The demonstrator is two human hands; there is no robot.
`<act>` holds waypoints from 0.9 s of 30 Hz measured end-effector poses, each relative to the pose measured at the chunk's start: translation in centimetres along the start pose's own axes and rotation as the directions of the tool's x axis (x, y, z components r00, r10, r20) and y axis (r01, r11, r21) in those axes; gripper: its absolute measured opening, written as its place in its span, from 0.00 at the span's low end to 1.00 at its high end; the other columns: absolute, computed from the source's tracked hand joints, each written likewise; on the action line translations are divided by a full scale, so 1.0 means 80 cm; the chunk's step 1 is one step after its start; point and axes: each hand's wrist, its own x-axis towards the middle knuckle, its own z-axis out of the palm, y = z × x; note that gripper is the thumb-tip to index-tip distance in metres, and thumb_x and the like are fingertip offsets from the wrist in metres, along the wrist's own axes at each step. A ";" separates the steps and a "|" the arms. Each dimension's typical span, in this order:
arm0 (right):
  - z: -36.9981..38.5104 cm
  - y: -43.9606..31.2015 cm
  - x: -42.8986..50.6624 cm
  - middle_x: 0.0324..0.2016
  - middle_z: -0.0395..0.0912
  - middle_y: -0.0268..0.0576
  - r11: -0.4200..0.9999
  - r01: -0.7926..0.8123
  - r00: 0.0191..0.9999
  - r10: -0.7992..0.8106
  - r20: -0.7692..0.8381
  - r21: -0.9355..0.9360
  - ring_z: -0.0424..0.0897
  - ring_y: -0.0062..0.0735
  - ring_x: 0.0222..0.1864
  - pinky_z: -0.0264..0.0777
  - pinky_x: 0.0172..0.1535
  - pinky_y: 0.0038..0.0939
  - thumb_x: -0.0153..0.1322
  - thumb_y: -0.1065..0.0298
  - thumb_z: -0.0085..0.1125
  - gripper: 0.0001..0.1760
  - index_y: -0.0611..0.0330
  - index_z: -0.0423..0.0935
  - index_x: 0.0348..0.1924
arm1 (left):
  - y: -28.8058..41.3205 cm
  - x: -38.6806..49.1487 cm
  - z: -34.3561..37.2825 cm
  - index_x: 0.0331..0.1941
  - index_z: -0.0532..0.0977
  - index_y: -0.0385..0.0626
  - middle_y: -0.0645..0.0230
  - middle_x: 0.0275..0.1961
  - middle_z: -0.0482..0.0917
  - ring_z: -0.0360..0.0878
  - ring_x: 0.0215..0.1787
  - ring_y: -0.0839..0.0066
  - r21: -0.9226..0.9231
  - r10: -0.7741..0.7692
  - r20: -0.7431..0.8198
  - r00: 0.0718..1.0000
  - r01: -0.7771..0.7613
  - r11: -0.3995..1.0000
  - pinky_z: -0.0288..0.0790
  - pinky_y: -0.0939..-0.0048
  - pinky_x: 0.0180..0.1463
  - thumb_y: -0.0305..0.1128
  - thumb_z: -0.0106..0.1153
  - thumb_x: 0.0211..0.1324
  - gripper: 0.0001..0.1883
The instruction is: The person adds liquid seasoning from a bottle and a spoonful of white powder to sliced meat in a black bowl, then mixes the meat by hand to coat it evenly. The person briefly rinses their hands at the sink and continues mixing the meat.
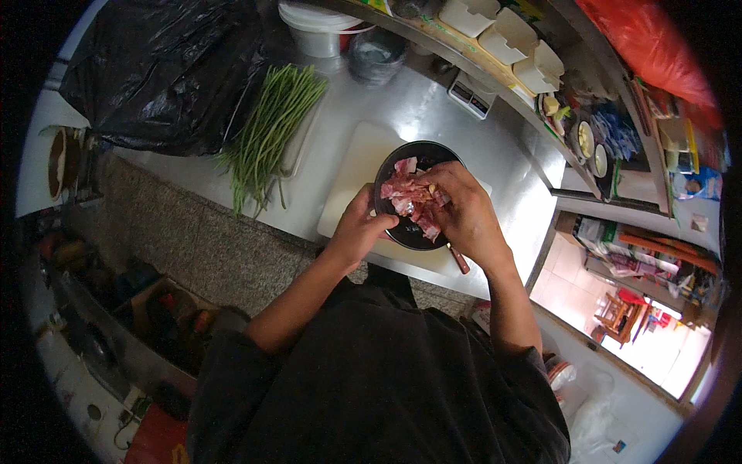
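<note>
My left hand (362,223) grips the near-left rim of a dark round bowl (400,235), its thumb over the edge. Inside lie pieces of raw red meat with white fat (406,188). Over the bowl's right side, my right hand (466,206) has its fingers curled on the meat, and some pieces are in its grasp. Beneath the bowl is a white cutting board (353,174) on a stainless steel counter. The brown handle of a knife (458,260) sticks out below the right hand; its blade is hidden.
Long green beans (275,124) lie at the left, partly over a tray (302,142), beside a large black plastic bag (162,75). At the back stand a white bucket (316,37) and a digital scale (472,93). A shelf (464,43) with white containers (507,36) overhangs the counter.
</note>
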 end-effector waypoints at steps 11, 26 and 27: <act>-0.004 0.007 -0.002 0.50 0.87 0.49 0.992 -0.006 1.000 0.005 0.007 0.128 0.88 0.49 0.53 0.83 0.57 0.41 0.73 0.81 0.76 0.18 0.66 0.85 0.56 | 0.001 -0.001 0.002 0.74 0.71 0.45 0.68 0.64 0.83 0.84 0.61 0.76 -0.004 -0.010 0.015 1.000 0.010 1.000 0.83 0.69 0.53 0.25 0.65 0.69 0.30; 0.014 0.013 0.011 0.47 0.86 0.51 0.983 0.133 0.990 -0.137 -0.026 -0.131 0.86 0.59 0.50 0.82 0.53 0.46 0.66 0.78 0.77 0.25 0.60 0.86 0.57 | 0.007 -0.001 0.003 0.80 0.68 0.47 0.69 0.66 0.84 0.82 0.65 0.74 0.045 -0.068 0.082 0.994 0.064 0.997 0.77 0.64 0.65 0.23 0.66 0.67 0.37; 0.016 0.016 0.011 0.47 0.86 0.51 0.988 0.111 0.993 -0.114 -0.019 -0.108 0.86 0.58 0.49 0.82 0.53 0.45 0.67 0.79 0.76 0.24 0.61 0.86 0.57 | 0.005 0.001 0.003 0.76 0.70 0.46 0.69 0.64 0.84 0.84 0.61 0.75 0.021 -0.025 0.078 0.997 0.023 1.000 0.79 0.65 0.61 0.24 0.66 0.68 0.33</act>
